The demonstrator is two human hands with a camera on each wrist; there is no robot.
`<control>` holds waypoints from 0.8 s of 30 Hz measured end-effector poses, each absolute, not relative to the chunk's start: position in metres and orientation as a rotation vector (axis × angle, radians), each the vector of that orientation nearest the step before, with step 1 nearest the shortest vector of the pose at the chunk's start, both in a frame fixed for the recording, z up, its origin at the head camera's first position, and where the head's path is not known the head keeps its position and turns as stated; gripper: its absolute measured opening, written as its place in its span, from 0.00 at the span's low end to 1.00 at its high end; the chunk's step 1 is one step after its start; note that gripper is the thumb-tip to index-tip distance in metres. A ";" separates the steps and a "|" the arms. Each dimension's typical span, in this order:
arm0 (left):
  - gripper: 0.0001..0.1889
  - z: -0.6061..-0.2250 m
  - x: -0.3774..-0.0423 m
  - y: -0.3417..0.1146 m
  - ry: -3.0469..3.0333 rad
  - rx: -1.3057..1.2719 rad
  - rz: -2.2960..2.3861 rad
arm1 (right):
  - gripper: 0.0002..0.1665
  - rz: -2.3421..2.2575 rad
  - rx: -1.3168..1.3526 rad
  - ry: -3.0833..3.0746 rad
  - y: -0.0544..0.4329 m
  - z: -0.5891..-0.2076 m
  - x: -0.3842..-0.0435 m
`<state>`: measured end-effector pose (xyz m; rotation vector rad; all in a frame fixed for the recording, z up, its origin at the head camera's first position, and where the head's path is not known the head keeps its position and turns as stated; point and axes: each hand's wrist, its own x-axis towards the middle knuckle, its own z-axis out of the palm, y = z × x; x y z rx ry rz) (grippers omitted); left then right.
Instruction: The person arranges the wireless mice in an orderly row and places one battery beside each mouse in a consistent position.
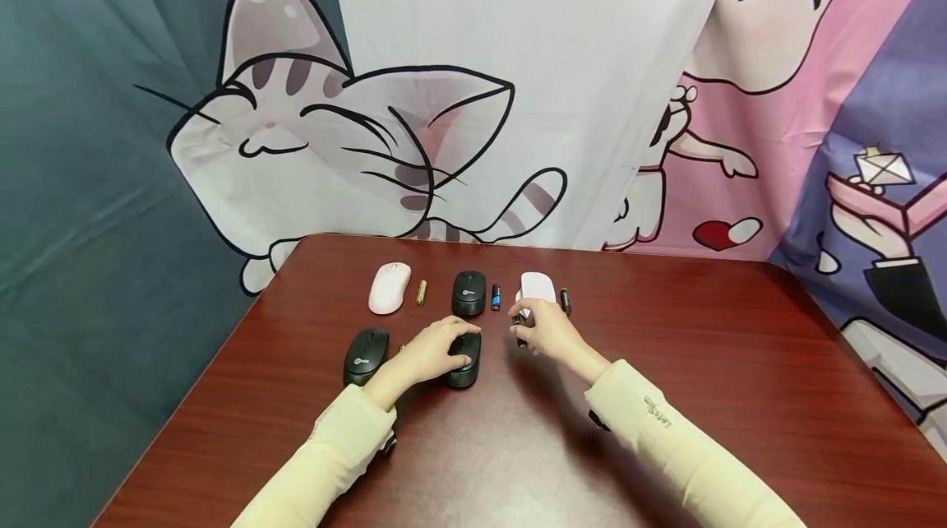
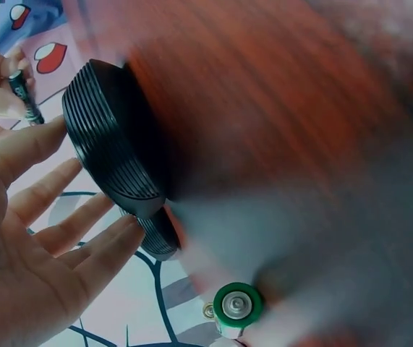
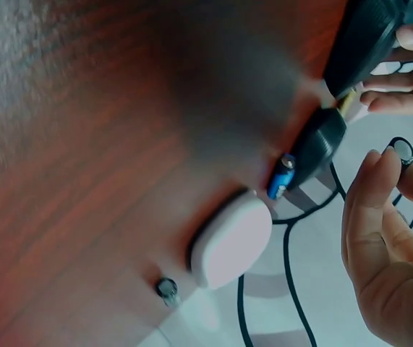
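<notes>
My left hand [image 1: 432,351] lies over a black computer mouse [image 1: 465,376] and holds it steady on the table, thumb and fingertips on its body. In the left wrist view this mouse [image 2: 112,130] shows its ribbed side. With thumb and fingers my right hand [image 1: 547,331] pinches a dark battery [image 1: 521,332], raised above the table just in front of a white mouse [image 1: 538,285]. The right wrist view shows one end of the pinched battery [image 3: 403,150]. Left of my left hand sits another black mouse [image 1: 366,354], with a battery partly hidden beside it.
Along the far side of the brown table [image 1: 666,396] stand a pale pink mouse [image 1: 389,288], a gold battery [image 1: 422,292], a black mouse [image 1: 469,293], a blue battery [image 1: 496,297] and a dark battery [image 1: 565,301]. A cartoon cloth [image 1: 473,2] hangs behind.
</notes>
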<state>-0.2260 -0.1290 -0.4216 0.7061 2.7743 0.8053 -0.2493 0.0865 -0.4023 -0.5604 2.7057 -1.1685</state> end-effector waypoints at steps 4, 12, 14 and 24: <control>0.23 -0.422 -0.227 -0.128 2.768 0.696 0.791 | 0.11 -1.105 -0.565 2.715 0.080 -0.409 -0.248; 0.19 -0.421 -0.229 -0.128 2.771 0.694 0.760 | 0.11 -0.986 -0.558 2.728 0.061 -0.415 -0.249; 0.18 -0.420 -0.229 -0.127 2.763 0.678 0.759 | 0.11 -0.962 -0.554 2.739 0.058 -0.416 -0.249; 0.18 -0.422 -0.231 -0.126 2.742 0.645 0.707 | 0.09 -0.908 -0.543 2.738 0.045 -0.425 -0.253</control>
